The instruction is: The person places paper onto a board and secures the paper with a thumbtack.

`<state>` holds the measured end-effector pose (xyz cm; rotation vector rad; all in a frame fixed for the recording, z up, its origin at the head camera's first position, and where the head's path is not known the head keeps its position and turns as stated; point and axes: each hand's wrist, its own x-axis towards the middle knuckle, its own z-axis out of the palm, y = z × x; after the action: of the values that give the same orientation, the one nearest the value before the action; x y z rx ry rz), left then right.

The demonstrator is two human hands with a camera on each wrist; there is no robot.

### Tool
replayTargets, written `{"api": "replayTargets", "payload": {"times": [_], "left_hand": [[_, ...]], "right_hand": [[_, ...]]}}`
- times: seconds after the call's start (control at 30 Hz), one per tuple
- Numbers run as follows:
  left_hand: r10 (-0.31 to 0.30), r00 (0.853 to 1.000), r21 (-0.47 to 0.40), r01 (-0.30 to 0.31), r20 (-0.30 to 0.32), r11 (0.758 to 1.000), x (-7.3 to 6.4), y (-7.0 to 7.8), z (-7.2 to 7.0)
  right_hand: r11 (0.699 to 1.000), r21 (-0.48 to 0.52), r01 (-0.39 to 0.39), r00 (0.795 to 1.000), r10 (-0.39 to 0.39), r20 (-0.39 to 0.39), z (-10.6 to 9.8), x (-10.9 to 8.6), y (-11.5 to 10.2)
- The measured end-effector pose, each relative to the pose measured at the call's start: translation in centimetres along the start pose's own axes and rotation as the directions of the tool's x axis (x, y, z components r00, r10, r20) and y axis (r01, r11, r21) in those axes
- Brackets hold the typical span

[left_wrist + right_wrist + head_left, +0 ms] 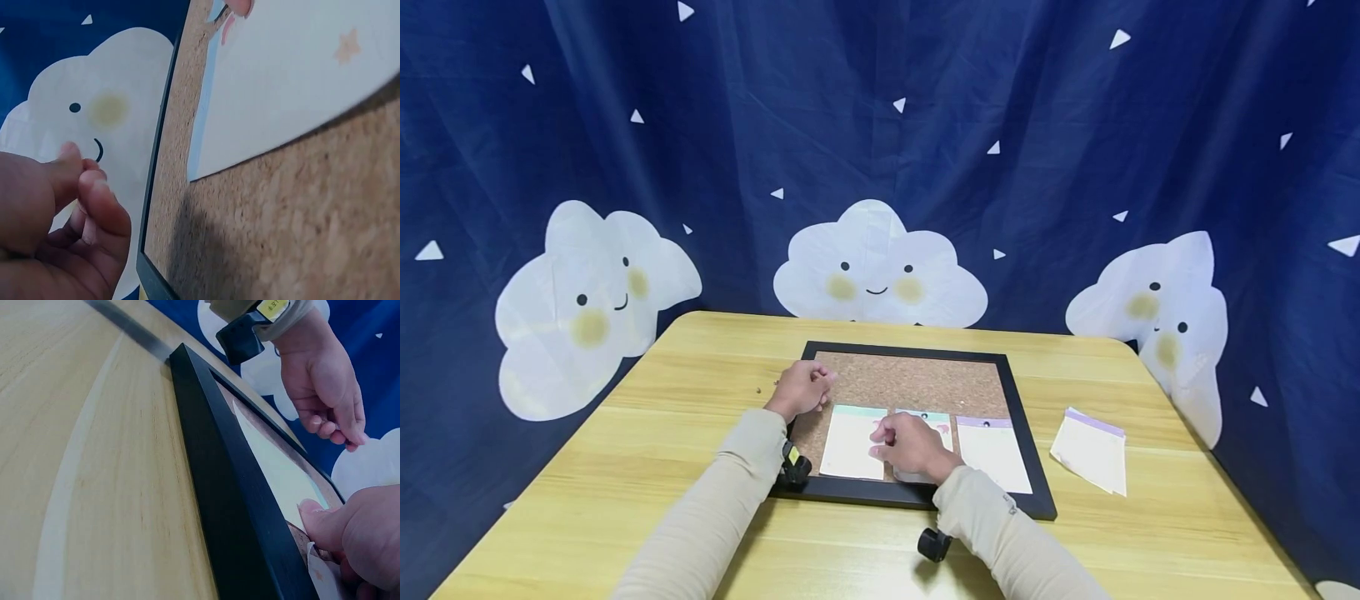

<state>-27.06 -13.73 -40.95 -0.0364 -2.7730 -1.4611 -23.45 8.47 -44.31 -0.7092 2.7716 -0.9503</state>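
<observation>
I'm watching grainy brown cork (917,377) inside a smooth black rectangular frame (1028,433), on a wood-grained table (587,483). Loose papers (1093,450) lie to the right. My right hand (913,443), fingers bent, hides part of the middle sheet (942,421); I can't tell its grip. My left hand (802,388) curls, thumb meeting fingertip, any hold unclear. The left sheet (853,450), cream with a mint band, lies on the cork's lower left.
</observation>
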Motion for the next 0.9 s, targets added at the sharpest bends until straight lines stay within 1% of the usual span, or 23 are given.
{"api": "replayTargets", "payload": {"times": [0.03, 0.1, 0.27, 0.43, 0.6, 0.73, 0.9], "left_hand": [[0.004, 1.0, 0.019, -0.004, 0.002, 1.0, 0.0, 0.1, 0.0], [-0.008, 1.0, 0.046, 0.007, 0.015, 0.999, 0.1, 0.2, 0.1], [-0.036, 0.999, 0.063, 0.033, 0.04, 0.997, 0.4, 0.4, 0.7], [-0.014, 0.998, 0.085, 0.01, 0.055, 0.996, 0.5, 0.5, 1.0], [-0.001, 0.997, 0.071, -0.005, 0.082, 0.997, 0.5, 0.9, 1.3], [-0.028, 0.992, 0.072, 0.019, 0.12, 0.997, 0.4, 1.2, 1.5], [-0.073, 0.981, 0.032, 0.068, 0.182, 0.997, 0.3, 1.1, 1.8]], "right_hand": [[1.0, 0.0, 0.002, 1.0, -0.002, 0.001, 0.0, 0.0, 0.0], [1.0, 0.002, 0.006, 1.0, -0.006, 0.003, 0.0, 0.0, 0.0], [1.0, 0.007, 0.004, 1.0, -0.004, 0.009, 0.0, 0.1, 0.1], [1.0, 0.01, 0.005, 1.0, -0.005, 0.014, -0.1, 0.1, 0.0], [1.0, 0.01, 0.014, 1.0, -0.014, 0.008, -0.2, 0.1, 0.0], [1.0, 0.006, 0.01, 1.0, -0.01, 0.006, -0.3, 0.0, 0.0], [1.0, 0.01, 0.006, 1.0, -0.006, 0.014, -0.1, 0.0, 0.1]]}}
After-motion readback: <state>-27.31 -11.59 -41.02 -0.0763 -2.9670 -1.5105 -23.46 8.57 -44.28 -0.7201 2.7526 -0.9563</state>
